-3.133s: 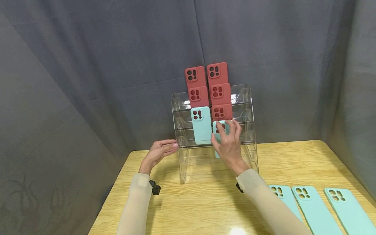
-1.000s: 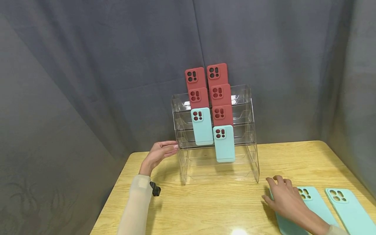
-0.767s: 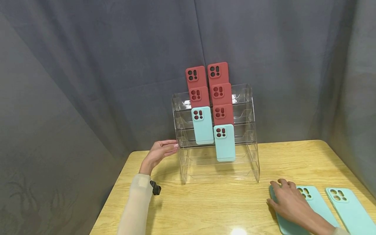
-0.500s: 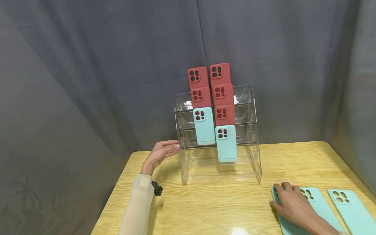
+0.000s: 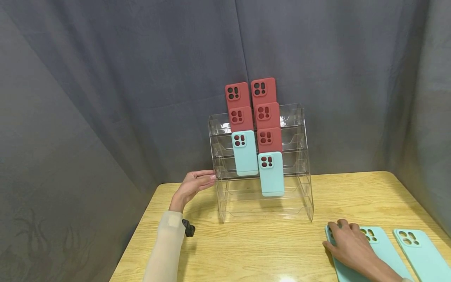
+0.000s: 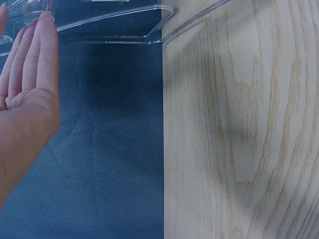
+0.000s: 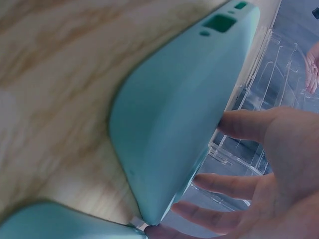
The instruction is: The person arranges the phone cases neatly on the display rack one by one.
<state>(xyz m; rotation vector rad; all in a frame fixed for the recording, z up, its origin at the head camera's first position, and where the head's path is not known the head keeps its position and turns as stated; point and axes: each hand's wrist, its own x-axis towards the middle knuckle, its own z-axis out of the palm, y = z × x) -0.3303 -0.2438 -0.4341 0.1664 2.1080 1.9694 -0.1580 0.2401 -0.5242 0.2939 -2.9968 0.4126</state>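
My left hand (image 5: 195,184) holds its fingers straight against the left side of a clear tiered rack (image 5: 218,196). Over on the right, my right hand (image 5: 352,244) grips the leftmost turquoise phone case (image 5: 343,272) lying on the table, thumb at its left edge and fingers bent over its upper end. The right wrist view shows that phone case (image 7: 169,114) close up, fingertips touching it. Standing in the rack are several red phone cases (image 5: 237,94), a turquoise phone case (image 5: 245,158) on the left, and another turquoise phone case (image 5: 272,178) lower on the right.
Two more turquoise cases lie beside the gripped one: a middle phone case (image 5: 384,246), partly covered by my hand, and a right phone case (image 5: 423,250). A grey curtain (image 5: 158,78) hangs behind the wooden table (image 5: 246,250).
My right hand has let go of the lower turquoise case in the rack, moved down right to the table and settled on the leftmost case there. My left hand has stayed at the rack.
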